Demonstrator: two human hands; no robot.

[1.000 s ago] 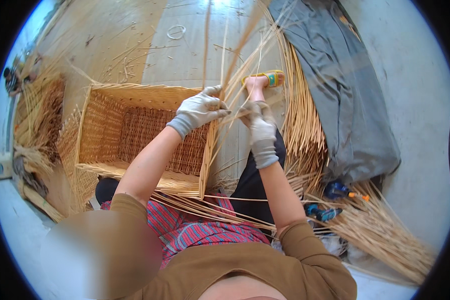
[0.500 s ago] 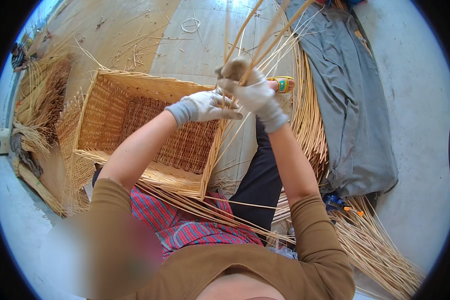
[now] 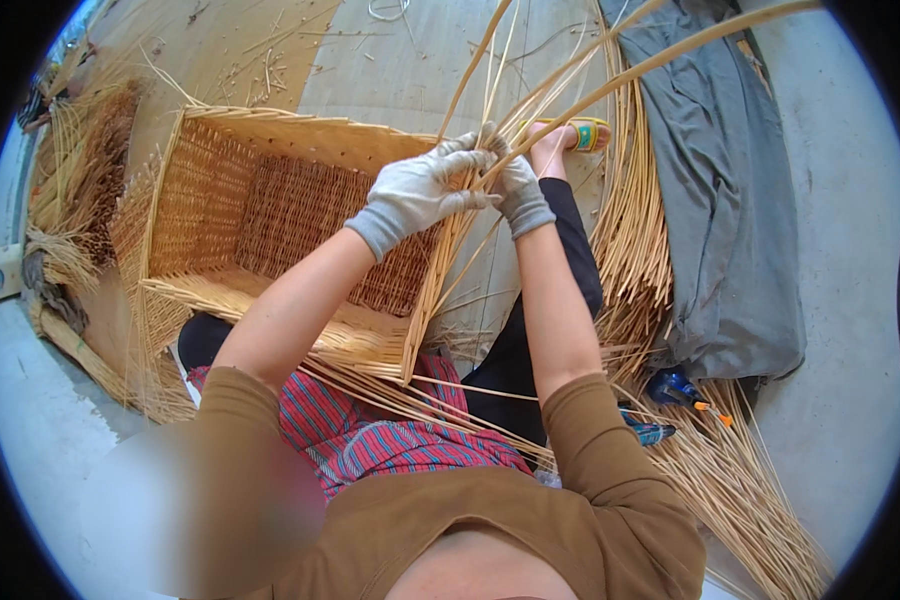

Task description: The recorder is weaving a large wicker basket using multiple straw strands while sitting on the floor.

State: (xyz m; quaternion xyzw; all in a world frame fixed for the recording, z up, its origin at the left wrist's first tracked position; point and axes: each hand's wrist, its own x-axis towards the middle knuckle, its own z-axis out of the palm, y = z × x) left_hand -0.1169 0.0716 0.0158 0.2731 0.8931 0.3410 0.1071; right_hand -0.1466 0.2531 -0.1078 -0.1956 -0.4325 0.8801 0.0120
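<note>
Head view, wicker basket (image 3: 195,190) with its opening toward the person, gloved left hand (image 3: 425,188) curled closed on pale canes (image 3: 620,84) at its far right corner, gloved right hand (image 3: 520,190) just beside, fingers partly hidden, grip unclear, yellow sandal (image 3: 592,134) with patterned strap, too small to read.

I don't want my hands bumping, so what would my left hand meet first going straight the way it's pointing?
Your left hand would probably meet the pale strands at its fingertips first, then your right hand; depth there is unclear.
</note>
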